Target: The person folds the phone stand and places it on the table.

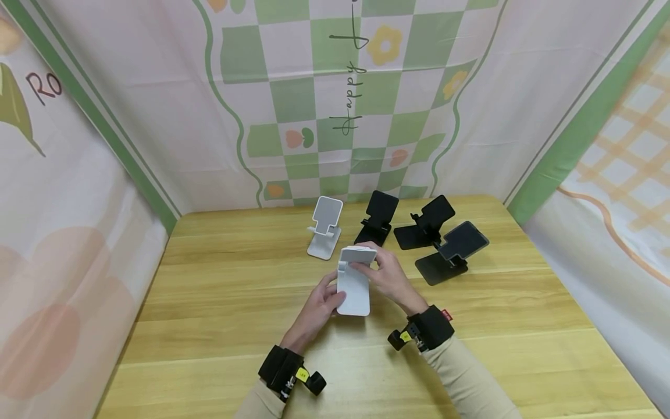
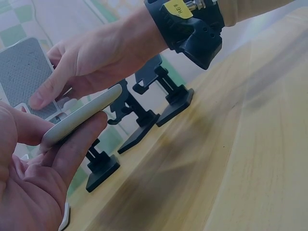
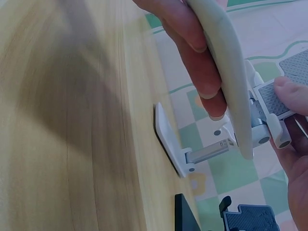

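Note:
A white phone stand (image 1: 353, 297) is held above the table, its plate partly raised from its base. My left hand (image 1: 320, 299) grips the base from the left, thumb on its face; in the left wrist view, fingers lie beneath the base edge (image 2: 79, 118). With its thumb on the textured plate (image 2: 24, 67), my right hand (image 1: 391, 274) pinches the stand's upper part. The right wrist view shows the grey hinge (image 3: 260, 132) between base and plate. Behind the hands stands another white phone stand (image 1: 327, 215), opened up.
Three black phone stands stand unfolded at the back right: one black stand (image 1: 382, 208) behind my right hand, a second black stand (image 1: 438, 214) and a third black stand (image 1: 463, 241) farther right. A patterned cloth (image 1: 335, 105) hangs behind the wooden table (image 1: 220, 302).

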### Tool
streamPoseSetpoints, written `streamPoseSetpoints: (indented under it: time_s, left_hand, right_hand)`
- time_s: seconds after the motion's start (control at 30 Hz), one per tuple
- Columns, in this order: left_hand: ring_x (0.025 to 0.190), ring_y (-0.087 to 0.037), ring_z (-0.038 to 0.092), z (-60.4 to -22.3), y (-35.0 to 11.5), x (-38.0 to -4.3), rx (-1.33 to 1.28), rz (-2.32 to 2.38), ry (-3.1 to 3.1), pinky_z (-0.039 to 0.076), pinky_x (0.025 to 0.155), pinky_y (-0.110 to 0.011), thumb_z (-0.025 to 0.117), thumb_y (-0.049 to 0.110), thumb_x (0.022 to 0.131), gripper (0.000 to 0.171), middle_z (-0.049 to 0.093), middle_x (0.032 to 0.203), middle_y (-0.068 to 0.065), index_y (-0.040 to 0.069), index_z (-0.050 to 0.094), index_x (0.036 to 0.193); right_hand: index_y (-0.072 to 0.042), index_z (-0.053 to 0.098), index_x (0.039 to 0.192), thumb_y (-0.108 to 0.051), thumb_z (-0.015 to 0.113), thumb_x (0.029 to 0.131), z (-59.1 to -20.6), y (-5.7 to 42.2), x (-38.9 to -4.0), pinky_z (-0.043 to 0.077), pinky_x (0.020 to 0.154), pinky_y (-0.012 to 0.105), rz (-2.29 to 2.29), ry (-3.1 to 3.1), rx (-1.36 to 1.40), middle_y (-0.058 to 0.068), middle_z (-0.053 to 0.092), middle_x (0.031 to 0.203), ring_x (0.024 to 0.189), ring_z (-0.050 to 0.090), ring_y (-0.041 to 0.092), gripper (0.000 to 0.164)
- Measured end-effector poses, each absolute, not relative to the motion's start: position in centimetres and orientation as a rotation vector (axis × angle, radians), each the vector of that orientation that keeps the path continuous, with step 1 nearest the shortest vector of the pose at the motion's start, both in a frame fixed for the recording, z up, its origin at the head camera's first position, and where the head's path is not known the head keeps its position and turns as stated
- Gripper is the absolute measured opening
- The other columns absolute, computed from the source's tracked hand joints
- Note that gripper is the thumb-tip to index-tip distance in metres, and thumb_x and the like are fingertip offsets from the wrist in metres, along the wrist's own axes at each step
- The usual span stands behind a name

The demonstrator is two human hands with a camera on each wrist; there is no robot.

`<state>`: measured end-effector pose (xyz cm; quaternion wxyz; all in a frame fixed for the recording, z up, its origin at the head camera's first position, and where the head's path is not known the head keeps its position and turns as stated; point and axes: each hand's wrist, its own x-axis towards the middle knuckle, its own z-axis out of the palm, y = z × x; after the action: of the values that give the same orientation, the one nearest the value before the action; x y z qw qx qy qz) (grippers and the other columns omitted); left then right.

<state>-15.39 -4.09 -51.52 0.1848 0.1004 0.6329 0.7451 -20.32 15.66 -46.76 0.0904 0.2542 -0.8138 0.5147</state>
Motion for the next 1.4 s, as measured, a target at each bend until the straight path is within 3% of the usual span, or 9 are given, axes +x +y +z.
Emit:
streamPoseSetpoints:
  time_s: [0.37,0.63,0.8,0.9,1.17,1.4]
  left_hand:
    - [0.106,-0.022,0.068,-51.7,-3.9,-15.4,0.264,2.117,1.783,0.054,0.081,-0.028,0.048,0.008,0.106,0.058,0.059,0.139,-0.03,0.0,0.026,0.159]
    - [0.114,-0.029,0.067,-51.9,-3.7,-15.3,0.24,2.144,1.8,0.057,0.084,-0.03,0.047,0.006,0.106,0.057,0.058,0.14,-0.03,-0.001,0.027,0.158]
    - [0.114,-0.029,0.067,-51.9,-3.7,-15.3,0.218,2.137,1.846,0.054,0.083,-0.028,0.048,0.006,0.106,0.056,0.059,0.14,-0.029,-0.001,0.028,0.158]
    - [0.115,-0.029,0.067,-52.0,-3.7,-15.3,0.209,2.137,1.854,0.054,0.083,-0.028,0.047,0.006,0.106,0.056,0.058,0.141,-0.029,-0.001,0.028,0.158]
    - [0.12,-0.032,0.065,-52.0,-3.6,-15.5,0.199,2.137,1.856,0.056,0.087,-0.03,0.047,0.007,0.106,0.057,0.057,0.143,-0.029,-0.001,0.028,0.158]
    - [0.119,-0.035,0.065,-52.1,-3.6,-15.3,0.199,2.147,1.864,0.057,0.088,-0.032,0.047,0.006,0.105,0.057,0.057,0.141,-0.031,-0.002,0.027,0.158]
  right_hand:
    - [0.001,0.069,0.12,0.003,0.078,0.087,-47.3,15.5,-20.3,0.056,0.09,0.027,1.542,-2.353,0.778,0.015,0.075,0.113,0.104,0.07,0.025,0.035]
    - [-0.004,0.063,0.131,-0.005,0.078,0.092,-46.6,15.8,-20.0,0.052,0.096,0.031,1.589,-2.395,0.758,0.009,0.068,0.125,0.112,0.064,0.022,0.042]
    - [-0.007,0.061,0.134,-0.004,0.083,0.086,-44.7,16.0,-19.6,0.046,0.104,0.025,1.461,-2.3,0.828,0.01,0.061,0.133,0.122,0.058,0.024,0.053]
    - [-0.006,0.065,0.13,-0.004,0.085,0.083,-43.2,15.8,-19.3,0.046,0.103,0.024,1.279,-2.262,0.911,0.011,0.062,0.13,0.122,0.057,0.026,0.051]
    - [-0.003,0.075,0.112,-0.005,0.085,0.084,-41.4,15.0,-18.4,0.055,0.076,0.032,0.813,-2.25,0.999,0.009,0.066,0.106,0.097,0.059,0.024,0.029]
    - [-0.001,0.077,0.107,0.002,0.081,0.085,-41.4,14.9,-18.3,0.052,0.068,0.029,0.731,-2.214,1.015,0.008,0.065,0.098,0.088,0.056,0.021,0.023]
